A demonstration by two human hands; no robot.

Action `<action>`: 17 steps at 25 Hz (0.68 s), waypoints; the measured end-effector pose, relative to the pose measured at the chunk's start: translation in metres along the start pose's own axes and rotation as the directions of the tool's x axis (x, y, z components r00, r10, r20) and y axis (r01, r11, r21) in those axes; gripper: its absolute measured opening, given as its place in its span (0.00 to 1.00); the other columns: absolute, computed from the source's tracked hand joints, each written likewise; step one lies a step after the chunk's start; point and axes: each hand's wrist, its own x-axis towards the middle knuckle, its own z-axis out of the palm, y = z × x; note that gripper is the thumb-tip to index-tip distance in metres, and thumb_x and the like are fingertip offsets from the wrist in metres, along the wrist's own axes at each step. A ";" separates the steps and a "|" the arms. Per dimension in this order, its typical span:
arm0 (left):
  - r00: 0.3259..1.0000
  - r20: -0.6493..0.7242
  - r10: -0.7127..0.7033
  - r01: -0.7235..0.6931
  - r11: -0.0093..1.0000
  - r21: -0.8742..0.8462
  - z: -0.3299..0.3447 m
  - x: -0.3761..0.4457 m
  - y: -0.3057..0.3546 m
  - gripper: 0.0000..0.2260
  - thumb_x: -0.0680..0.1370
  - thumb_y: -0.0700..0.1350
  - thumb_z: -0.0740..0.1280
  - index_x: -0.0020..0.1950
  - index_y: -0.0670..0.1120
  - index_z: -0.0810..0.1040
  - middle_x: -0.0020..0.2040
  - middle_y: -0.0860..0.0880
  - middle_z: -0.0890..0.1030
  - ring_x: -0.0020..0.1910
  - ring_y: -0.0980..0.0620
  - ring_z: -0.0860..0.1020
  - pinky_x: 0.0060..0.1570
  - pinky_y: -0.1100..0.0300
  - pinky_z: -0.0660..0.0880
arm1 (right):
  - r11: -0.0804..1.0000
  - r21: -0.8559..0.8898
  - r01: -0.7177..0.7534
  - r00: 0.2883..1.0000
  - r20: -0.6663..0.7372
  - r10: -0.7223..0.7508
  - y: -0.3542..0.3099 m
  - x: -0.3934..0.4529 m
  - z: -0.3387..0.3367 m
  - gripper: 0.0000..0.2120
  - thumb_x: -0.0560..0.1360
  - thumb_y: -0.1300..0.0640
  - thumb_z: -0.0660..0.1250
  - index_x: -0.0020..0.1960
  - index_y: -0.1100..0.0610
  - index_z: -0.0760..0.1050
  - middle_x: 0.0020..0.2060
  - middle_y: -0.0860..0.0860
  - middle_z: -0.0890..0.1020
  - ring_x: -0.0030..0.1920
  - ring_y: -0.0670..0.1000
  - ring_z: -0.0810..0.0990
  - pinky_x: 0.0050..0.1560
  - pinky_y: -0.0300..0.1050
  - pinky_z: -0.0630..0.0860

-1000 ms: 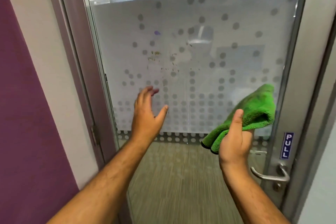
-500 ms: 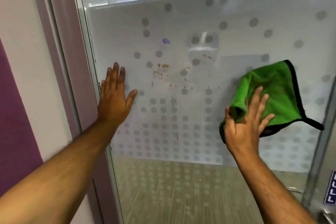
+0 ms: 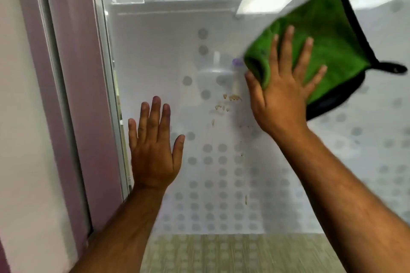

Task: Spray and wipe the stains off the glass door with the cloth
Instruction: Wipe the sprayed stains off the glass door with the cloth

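The glass door (image 3: 159,55) fills the view, frosted with grey dots. Small brownish stains (image 3: 224,104) sit near its middle, with a purple spot (image 3: 237,62) above them. My right hand (image 3: 281,97) presses a green cloth (image 3: 319,37) with a black edge flat against the glass, up and to the right of the stains; the cloth's left fold touches the purple spot. My left hand (image 3: 153,150) lies flat on the glass with fingers spread, low and left of the stains, holding nothing. No spray bottle is in view.
The door's metal edge (image 3: 108,86) and a mauve frame (image 3: 75,95) run down the left side, with a pale wall (image 3: 20,117) beyond. Carpeted floor (image 3: 233,252) shows through the clear lower strip of glass.
My right hand has carried the cloth up and left across the glass, closer to the stains. My left hand stays flat on the glass; the view has shifted closer and upward.
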 end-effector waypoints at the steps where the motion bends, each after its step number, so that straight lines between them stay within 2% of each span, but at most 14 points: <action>1: 1.000 -0.008 0.003 -0.004 1.000 -0.007 0.001 -0.001 0.000 0.31 0.87 0.58 0.53 0.88 0.46 0.55 0.89 0.44 0.55 0.88 0.43 0.50 0.86 0.39 0.47 | 0.997 -0.047 0.057 0.998 0.010 -0.056 -0.018 0.011 0.003 0.41 0.83 0.28 0.43 0.88 0.51 0.46 0.89 0.53 0.47 0.87 0.66 0.43 0.77 0.84 0.41; 4: 0.999 -0.032 0.008 -0.010 0.999 -0.052 0.002 -0.005 -0.003 0.29 0.87 0.55 0.55 0.87 0.47 0.56 0.88 0.45 0.56 0.88 0.44 0.51 0.86 0.42 0.47 | 0.949 -0.174 0.264 0.964 0.040 -0.261 -0.053 0.002 0.023 0.41 0.84 0.28 0.46 0.88 0.54 0.51 0.88 0.55 0.52 0.87 0.67 0.48 0.78 0.82 0.45; 7: 0.999 -0.036 0.040 -0.043 0.995 -0.088 0.002 -0.007 -0.012 0.27 0.88 0.52 0.54 0.87 0.47 0.58 0.88 0.45 0.59 0.88 0.46 0.52 0.86 0.46 0.50 | 0.882 -0.199 0.427 0.904 0.091 -0.417 -0.054 -0.064 0.043 0.40 0.84 0.32 0.53 0.88 0.55 0.53 0.88 0.55 0.55 0.87 0.66 0.49 0.79 0.79 0.46; 10: 0.995 -0.038 0.092 -0.095 0.991 -0.094 0.001 -0.013 -0.020 0.26 0.88 0.50 0.54 0.86 0.46 0.59 0.87 0.44 0.59 0.88 0.47 0.51 0.86 0.47 0.50 | 0.808 -0.124 0.576 0.797 0.305 -0.522 -0.029 -0.161 0.050 0.47 0.78 0.34 0.62 0.88 0.54 0.50 0.89 0.53 0.50 0.87 0.64 0.45 0.80 0.78 0.40; 12: 0.995 -0.048 0.091 -0.095 0.992 -0.087 0.001 -0.015 -0.021 0.27 0.88 0.50 0.55 0.86 0.45 0.59 0.87 0.44 0.59 0.88 0.47 0.51 0.86 0.47 0.50 | 0.755 -0.109 0.647 0.709 0.449 -0.543 -0.008 -0.221 0.048 0.50 0.74 0.35 0.64 0.88 0.52 0.48 0.89 0.50 0.49 0.88 0.62 0.48 0.81 0.75 0.41; 13: 0.995 -0.052 0.089 -0.093 0.992 -0.085 0.001 -0.015 -0.021 0.27 0.87 0.50 0.55 0.86 0.45 0.59 0.87 0.43 0.59 0.88 0.46 0.52 0.86 0.46 0.50 | 0.747 -0.097 0.658 0.682 0.498 -0.536 0.004 -0.243 0.045 0.50 0.73 0.35 0.64 0.88 0.50 0.49 0.89 0.49 0.50 0.86 0.61 0.55 0.82 0.74 0.47; 15: 0.993 -0.059 0.101 -0.106 0.990 -0.088 0.002 -0.014 -0.021 0.27 0.87 0.51 0.55 0.87 0.45 0.59 0.87 0.43 0.59 0.88 0.44 0.53 0.86 0.45 0.49 | 0.809 -0.023 0.587 0.667 0.580 -0.467 0.030 -0.264 0.035 0.45 0.75 0.39 0.65 0.88 0.45 0.51 0.87 0.45 0.55 0.79 0.57 0.72 0.77 0.66 0.66; 16: 0.992 -0.060 0.108 -0.113 0.989 -0.091 0.002 -0.013 -0.020 0.28 0.87 0.51 0.55 0.87 0.45 0.58 0.87 0.43 0.59 0.88 0.43 0.53 0.86 0.45 0.49 | 0.863 0.047 0.503 0.669 0.612 -0.422 0.040 -0.263 0.027 0.42 0.78 0.43 0.65 0.87 0.41 0.51 0.86 0.42 0.57 0.77 0.55 0.75 0.74 0.62 0.72; 17: 0.992 -0.058 0.108 -0.113 0.989 -0.091 0.002 -0.012 -0.021 0.28 0.87 0.52 0.55 0.87 0.45 0.58 0.87 0.42 0.59 0.88 0.43 0.53 0.86 0.45 0.49 | 0.890 0.099 0.446 0.659 0.636 -0.401 0.048 -0.259 0.021 0.40 0.79 0.47 0.64 0.87 0.39 0.50 0.85 0.41 0.59 0.79 0.53 0.73 0.75 0.59 0.74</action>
